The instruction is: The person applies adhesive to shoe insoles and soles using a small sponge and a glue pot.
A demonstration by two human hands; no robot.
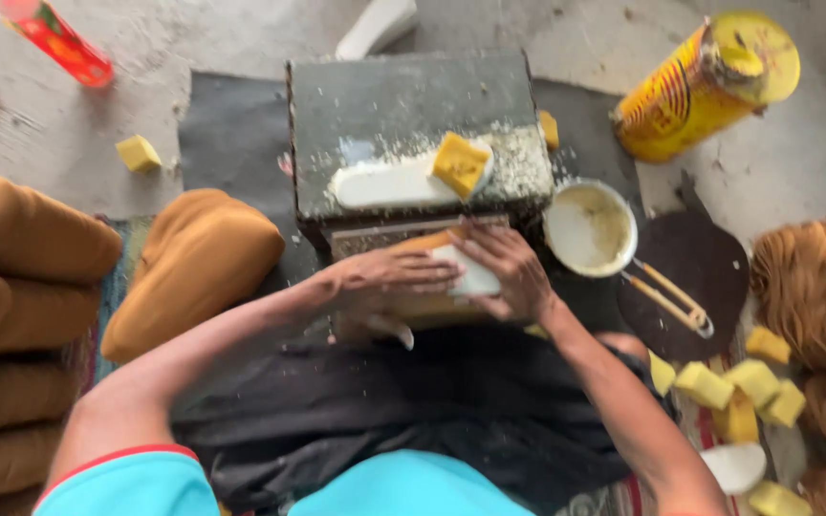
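White sole (470, 277) clamped between left hand (389, 279) and right hand (511, 272), pressed onto tan shoe upper (423, 308) just in front of dark block (413, 124). Long axis of sole roughly left-right, parallel to block's near edge. Second white sole (384, 183) with yellow sponge (460, 163) lying on block top. White glue pot (589, 227) just right of block. Open room left of block up to brown shoe (193, 268).
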